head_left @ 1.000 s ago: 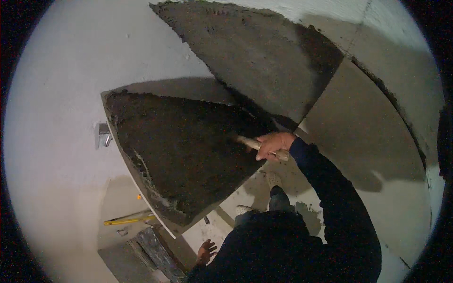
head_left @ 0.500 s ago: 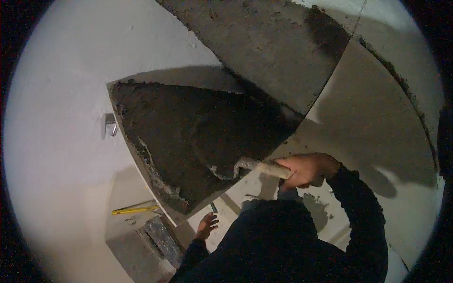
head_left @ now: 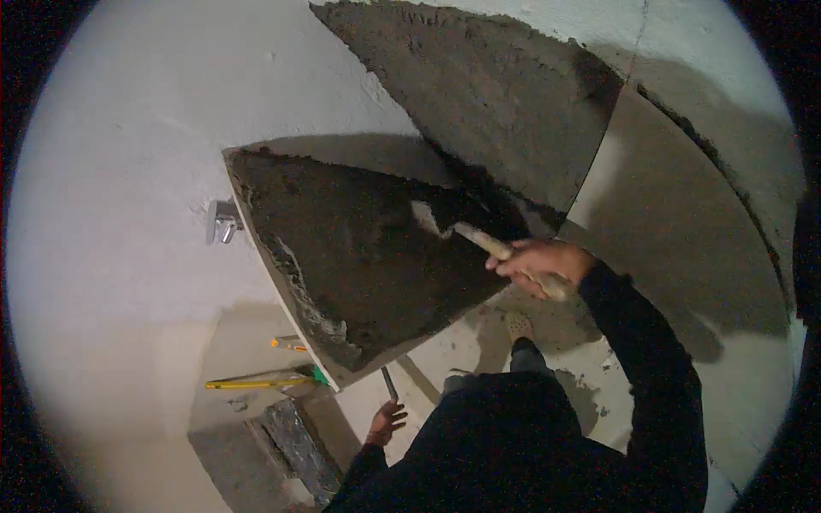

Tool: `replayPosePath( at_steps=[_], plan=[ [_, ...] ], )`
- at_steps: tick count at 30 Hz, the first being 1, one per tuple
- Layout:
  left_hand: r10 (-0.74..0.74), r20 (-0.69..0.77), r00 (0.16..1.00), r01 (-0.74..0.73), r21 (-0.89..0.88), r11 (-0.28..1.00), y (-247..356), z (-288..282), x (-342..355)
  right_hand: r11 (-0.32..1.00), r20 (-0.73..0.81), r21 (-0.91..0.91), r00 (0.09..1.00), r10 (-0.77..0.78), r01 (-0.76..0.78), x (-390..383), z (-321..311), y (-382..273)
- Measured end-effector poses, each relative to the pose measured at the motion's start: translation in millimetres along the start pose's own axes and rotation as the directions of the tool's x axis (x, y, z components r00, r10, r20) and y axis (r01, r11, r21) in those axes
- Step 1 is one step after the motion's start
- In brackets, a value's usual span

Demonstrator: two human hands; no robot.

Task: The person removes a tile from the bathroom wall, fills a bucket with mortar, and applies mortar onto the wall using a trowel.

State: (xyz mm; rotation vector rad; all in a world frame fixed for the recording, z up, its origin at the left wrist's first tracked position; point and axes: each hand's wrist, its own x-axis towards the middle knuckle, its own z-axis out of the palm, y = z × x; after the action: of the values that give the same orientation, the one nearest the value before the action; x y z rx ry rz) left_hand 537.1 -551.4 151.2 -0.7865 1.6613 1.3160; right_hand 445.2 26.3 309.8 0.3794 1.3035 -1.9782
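Note:
My right hand is closed around the pale handle of a trowel. The metal blade meets the dark, wet mortar spread over a large slab with a thin pale edge, probably a tile. A rough ridge of mortar runs along the slab's left side. Below the slab's lower corner, my left hand has its fingers apart. Just beyond its fingertips is a thin dark rod; whether they touch I cannot tell.
Grey mortar covers part of the wall beyond the slab, beside a large smooth tile. A metal tap-like fitting projects at left. Lower left are a yellow level-like bar, an orange-handled tool and a grey-smeared block.
My right hand has moved the trowel up and away from the slab's near edge, onto the middle of the mortar. My left hand is slightly lower in view. The whole view has shifted a little.

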Motion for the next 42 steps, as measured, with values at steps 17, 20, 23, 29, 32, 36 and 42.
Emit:
replayPosePath(
  at_steps=[17,20,23,29,32,36,42],
  plan=[
    [-0.059,0.031,0.998,0.060,-0.013,0.998,-49,-20,-1,0.858,0.437,-0.451,0.899,-0.028,0.246,-13,25,-69],
    [-0.047,0.000,0.999,0.047,0.033,0.998,-11,-1,1,0.805,0.500,-0.531,0.865,0.045,0.264,-37,26,-64],
    [-0.005,0.006,1.000,0.005,0.095,0.996,6,5,-1,0.706,0.394,-0.685,0.907,0.150,0.181,-67,38,-63],
    [0.047,0.009,0.999,-0.048,0.089,0.995,14,3,2,0.652,0.341,-0.722,0.939,0.043,0.232,-88,35,-27],
    [0.013,-0.006,1.000,-0.012,0.096,0.995,16,6,-2,0.726,0.303,-0.666,0.951,0.055,0.170,-89,21,-2],
    [0.038,-0.020,0.999,-0.037,0.061,0.997,11,1,-12,0.891,0.173,-0.454,0.979,0.107,-0.017,-79,-3,35],
    [-0.031,-0.055,0.998,0.033,0.039,0.999,-12,-20,-8,0.994,-0.003,-0.031,0.995,-0.102,0.101,-27,-42,73]
  ],
)
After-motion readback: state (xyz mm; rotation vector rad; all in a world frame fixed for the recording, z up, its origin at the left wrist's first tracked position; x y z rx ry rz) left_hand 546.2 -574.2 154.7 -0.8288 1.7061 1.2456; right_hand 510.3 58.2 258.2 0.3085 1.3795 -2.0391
